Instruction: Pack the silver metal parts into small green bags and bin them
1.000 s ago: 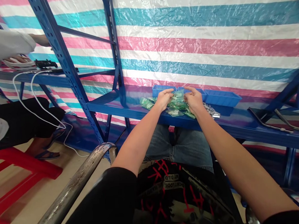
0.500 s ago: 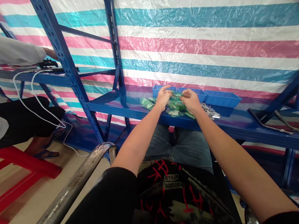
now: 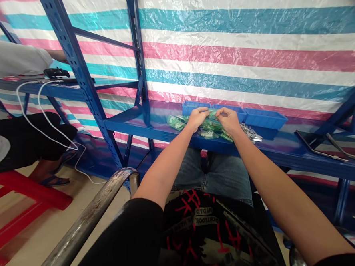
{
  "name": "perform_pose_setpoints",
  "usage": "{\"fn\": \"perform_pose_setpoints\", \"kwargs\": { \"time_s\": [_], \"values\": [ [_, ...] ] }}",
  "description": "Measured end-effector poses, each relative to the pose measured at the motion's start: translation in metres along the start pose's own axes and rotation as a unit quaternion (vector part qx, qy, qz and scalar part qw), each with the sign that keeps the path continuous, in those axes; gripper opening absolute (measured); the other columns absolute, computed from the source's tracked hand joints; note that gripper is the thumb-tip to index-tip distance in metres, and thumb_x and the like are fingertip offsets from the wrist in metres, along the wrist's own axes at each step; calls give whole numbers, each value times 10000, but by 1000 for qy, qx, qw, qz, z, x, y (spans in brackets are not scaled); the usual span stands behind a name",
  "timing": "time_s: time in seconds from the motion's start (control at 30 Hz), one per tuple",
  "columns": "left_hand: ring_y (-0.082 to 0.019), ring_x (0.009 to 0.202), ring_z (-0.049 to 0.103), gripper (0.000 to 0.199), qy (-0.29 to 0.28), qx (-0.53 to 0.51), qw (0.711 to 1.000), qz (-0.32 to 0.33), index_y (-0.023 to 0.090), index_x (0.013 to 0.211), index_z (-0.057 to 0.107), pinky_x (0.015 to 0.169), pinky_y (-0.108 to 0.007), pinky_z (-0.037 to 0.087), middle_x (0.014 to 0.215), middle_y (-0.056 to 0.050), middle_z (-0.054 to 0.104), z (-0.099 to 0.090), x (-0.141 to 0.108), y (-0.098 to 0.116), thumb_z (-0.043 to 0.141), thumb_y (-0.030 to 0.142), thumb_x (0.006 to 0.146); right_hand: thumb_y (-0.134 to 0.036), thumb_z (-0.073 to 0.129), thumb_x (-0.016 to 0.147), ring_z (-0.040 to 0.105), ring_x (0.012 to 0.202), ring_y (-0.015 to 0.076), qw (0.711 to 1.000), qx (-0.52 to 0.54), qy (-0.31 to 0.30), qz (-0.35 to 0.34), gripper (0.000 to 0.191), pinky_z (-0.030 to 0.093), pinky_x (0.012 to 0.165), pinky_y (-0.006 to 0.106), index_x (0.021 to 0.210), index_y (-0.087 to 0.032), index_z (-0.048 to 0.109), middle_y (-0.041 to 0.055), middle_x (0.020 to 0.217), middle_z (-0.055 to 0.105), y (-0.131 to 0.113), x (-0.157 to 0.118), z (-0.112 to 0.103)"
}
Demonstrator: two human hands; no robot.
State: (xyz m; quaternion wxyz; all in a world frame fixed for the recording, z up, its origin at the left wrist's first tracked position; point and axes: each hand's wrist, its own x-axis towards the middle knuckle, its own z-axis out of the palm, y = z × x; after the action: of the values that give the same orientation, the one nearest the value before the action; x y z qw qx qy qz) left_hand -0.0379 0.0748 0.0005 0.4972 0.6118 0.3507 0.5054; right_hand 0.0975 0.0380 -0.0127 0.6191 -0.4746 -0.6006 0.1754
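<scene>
Several small green plastic bags [image 3: 210,125] lie heaped on the blue shelf [image 3: 157,128], with flatter ones [image 3: 177,122] at the heap's left. Over the heap, my left hand [image 3: 198,117] and my right hand [image 3: 228,119] pinch a green bag [image 3: 213,114] between them, one at each side. The fingertips partly cover this bag, and its contents are too small to tell. Beside my right hand is a pile of small silvery metal parts [image 3: 250,132]. Blue plastic bins [image 3: 263,117] stand in a row behind the heap and the pile.
Bent metal bars [image 3: 321,146] lie on the shelf at the right. A blue upright post [image 3: 82,74] rises at the left. Beyond it, another person's arm [image 3: 57,55] reaches over a shelf with white cables and a black device. A metal tube [image 3: 89,218] and a red stool [image 3: 33,190] are lower left.
My hands have moved slightly down and closer together around the green bag. The other person's arm has shifted a little, and the black device beside it looks turned.
</scene>
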Motion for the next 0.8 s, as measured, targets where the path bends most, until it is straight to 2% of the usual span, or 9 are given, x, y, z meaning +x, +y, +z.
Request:
{"fn": "perform_pose_setpoints", "kwargs": {
  "time_s": [0.1, 0.2, 0.27, 0.37, 0.5, 0.63, 0.8],
  "values": [
    [-120, 646, 525, 215, -5, -16, 1000, -3, 146, 1004, 623, 687, -253, 424, 692, -4, 587, -1, 1, -1, 599, 144, 790, -249, 529, 632, 486, 597, 106, 999, 25, 26, 30, 140, 449, 626, 279, 749, -175, 552, -19, 638, 501, 0, 0, 3],
    [-111, 619, 498, 56, -12, -29, 1000, 2, 154, 759, 599, 677, -249, 422, 618, 10, 523, -2, 2, -2, 584, 105, 784, -244, 562, 634, 547, 597, 132, 996, 41, 52, 63, 286, 475, 602, 296, 916, -198, 545, -19, 667, 538, 2, 2, 3],
    [-110, 628, 497, 136, -17, -39, 999, 3, 156, 662, 545, 687, -248, 425, 605, 12, 501, -2, 2, -2, 586, 74, 762, -263, 586, 651, 567, 590, 144, 994, 45, 63, 79, 311, 475, 573, 295, 951, -207, 528, -15, 672, 554, 3, 4, 3],
    [-114, 685, 530, 122, -15, -64, 998, -3, 161, 722, 529, 715, -250, 437, 682, 8, 541, -1, 1, -1, 575, 50, 743, -356, 598, 703, 561, 563, 140, 993, 47, 64, 91, 263, 463, 543, 284, 904, -199, 531, -10, 647, 559, 2, 4, 3],
    [-116, 712, 564, 168, -16, -98, 995, -19, 167, 855, 483, 726, -256, 458, 747, 0, 565, 0, -1, 1, 580, 81, 748, -441, 640, 696, 561, 571, 138, 995, 47, 41, 82, 313, 454, 547, 279, 853, -186, 550, 1, 643, 583, 0, 2, 4],
    [-114, 721, 575, 242, -35, -104, 993, -29, 166, 915, 487, 762, -258, 457, 756, 1, 592, 1, -3, 2, 594, 60, 726, -417, 705, 627, 555, 578, 144, 997, 41, 9, 60, 307, 438, 543, 276, 752, -191, 538, -5, 605, 578, -2, -1, 5],
    [-114, 732, 565, 139, -34, -92, 995, -30, 151, 851, 549, 746, -241, 436, 774, -7, 596, 3, -1, -1, 606, 73, 751, -327, 643, 631, 532, 583, 132, 999, 27, 26, 32, 211, 409, 547, 266, 743, -193, 524, -11, 628, 561, -4, -3, 4]
  ]
}}
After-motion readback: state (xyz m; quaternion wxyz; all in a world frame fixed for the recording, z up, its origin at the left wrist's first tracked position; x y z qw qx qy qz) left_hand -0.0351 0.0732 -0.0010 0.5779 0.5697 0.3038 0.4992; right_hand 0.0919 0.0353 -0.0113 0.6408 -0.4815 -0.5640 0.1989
